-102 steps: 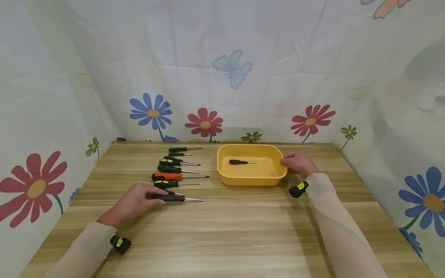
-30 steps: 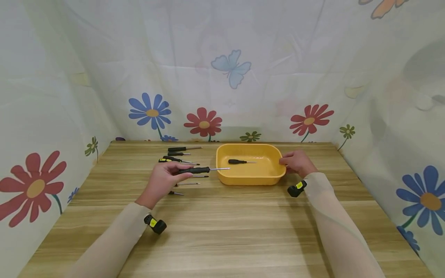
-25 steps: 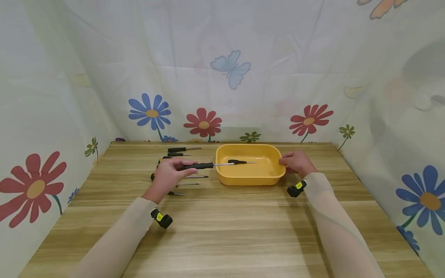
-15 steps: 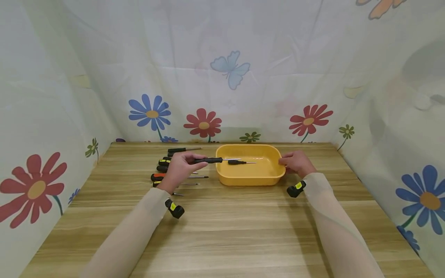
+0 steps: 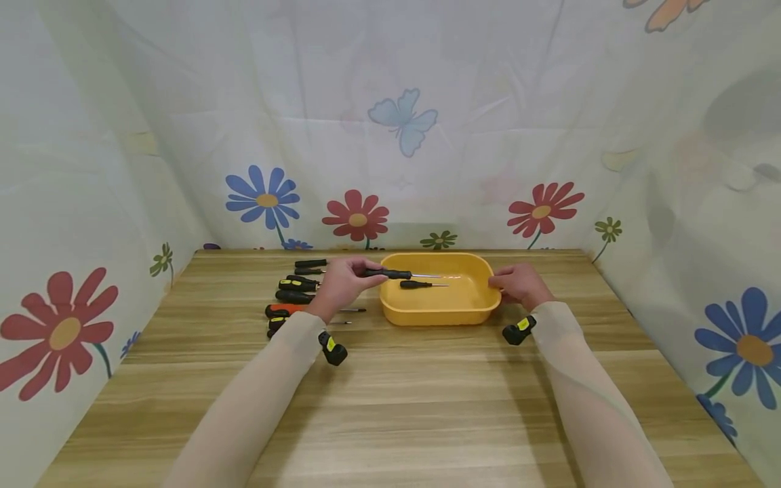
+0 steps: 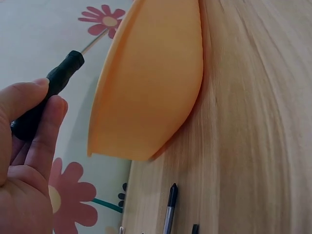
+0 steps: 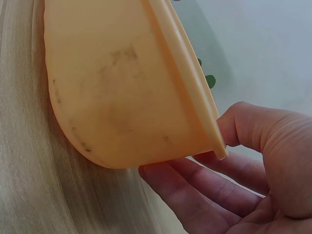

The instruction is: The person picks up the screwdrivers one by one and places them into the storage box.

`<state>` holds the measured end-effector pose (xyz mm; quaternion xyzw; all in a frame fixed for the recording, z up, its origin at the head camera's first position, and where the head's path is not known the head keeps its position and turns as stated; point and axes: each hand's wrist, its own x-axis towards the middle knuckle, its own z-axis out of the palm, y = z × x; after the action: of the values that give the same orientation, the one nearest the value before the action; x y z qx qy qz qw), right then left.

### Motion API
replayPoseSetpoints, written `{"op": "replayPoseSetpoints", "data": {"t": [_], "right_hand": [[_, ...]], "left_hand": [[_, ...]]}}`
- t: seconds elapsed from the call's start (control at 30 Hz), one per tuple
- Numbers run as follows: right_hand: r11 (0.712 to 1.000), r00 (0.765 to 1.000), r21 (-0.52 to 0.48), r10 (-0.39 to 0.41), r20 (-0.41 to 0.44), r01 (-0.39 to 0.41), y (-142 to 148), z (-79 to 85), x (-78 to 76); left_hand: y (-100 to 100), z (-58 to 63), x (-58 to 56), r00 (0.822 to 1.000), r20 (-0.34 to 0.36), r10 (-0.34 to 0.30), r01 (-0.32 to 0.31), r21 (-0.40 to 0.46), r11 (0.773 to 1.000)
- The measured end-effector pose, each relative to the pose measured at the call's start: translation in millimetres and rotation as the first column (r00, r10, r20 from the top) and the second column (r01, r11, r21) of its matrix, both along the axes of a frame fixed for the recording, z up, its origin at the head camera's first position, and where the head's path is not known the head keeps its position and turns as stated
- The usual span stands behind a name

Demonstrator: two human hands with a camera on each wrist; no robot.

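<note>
My left hand [image 5: 346,281] pinches the black handle of a screwdriver [image 5: 393,274] between thumb and fingers. In the left wrist view that screwdriver [image 6: 61,73] is held above the rim level of the yellow basin, its shaft pointing away from the hand. The head view has its shaft over the basin's left part. My right hand [image 5: 521,285] grips the right end of the yellow basin [image 5: 439,316], thumb at the rim and fingers under the outer wall, as the right wrist view shows. Inside the basin lies a smaller black screwdriver [image 5: 416,285].
Left of the basin several screwdrivers lie in a column, among them an orange-handled one [image 5: 283,310] and black-and-yellow ones [image 5: 297,285]; my left hand and forearm cover parts of them. A flowered curtain [image 5: 403,183] stands behind the wooden table [image 5: 427,400].
My left hand has picked up the nearest black screwdriver from the column and carried it rightward and away to above the basin. My right hand has stayed at the basin's right end.
</note>
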<state>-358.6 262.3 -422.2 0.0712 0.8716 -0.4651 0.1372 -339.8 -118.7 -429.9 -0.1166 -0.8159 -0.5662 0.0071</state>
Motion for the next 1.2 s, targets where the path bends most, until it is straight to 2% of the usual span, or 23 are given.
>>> {"op": "replayPoseSetpoints", "data": {"t": [0.3,0.5,0.77,1.03,1.2], "right_hand": [[1.000,1.000,0.008,-0.018,0.009,0.018,0,-0.5,-0.8],[1.000,1.000,0.012,-0.019,0.003,0.019,1,-1.3,-1.2],[1.000,1.000,0.017,-0.022,0.013,0.021,1,-2.6,-2.0],[0.999,0.999,0.013,-0.032,0.029,0.031,-2,-0.3,0.0],[1.000,0.999,0.012,-0.023,0.028,0.022,0,-0.4,0.1]], "left_hand": [[23,5.9,-18.9,0.998,-0.048,-0.047,0.039,-0.157,0.987],[39,8.9,-29.9,0.995,-0.041,-0.091,0.080,-0.224,0.971],[56,10.5,-35.2,0.994,-0.026,-0.103,0.092,-0.289,0.953],[64,8.1,-40.4,0.994,-0.029,-0.108,0.094,-0.314,0.945],[68,5.3,-42.9,0.994,-0.010,-0.110,0.099,-0.358,0.928]]}}
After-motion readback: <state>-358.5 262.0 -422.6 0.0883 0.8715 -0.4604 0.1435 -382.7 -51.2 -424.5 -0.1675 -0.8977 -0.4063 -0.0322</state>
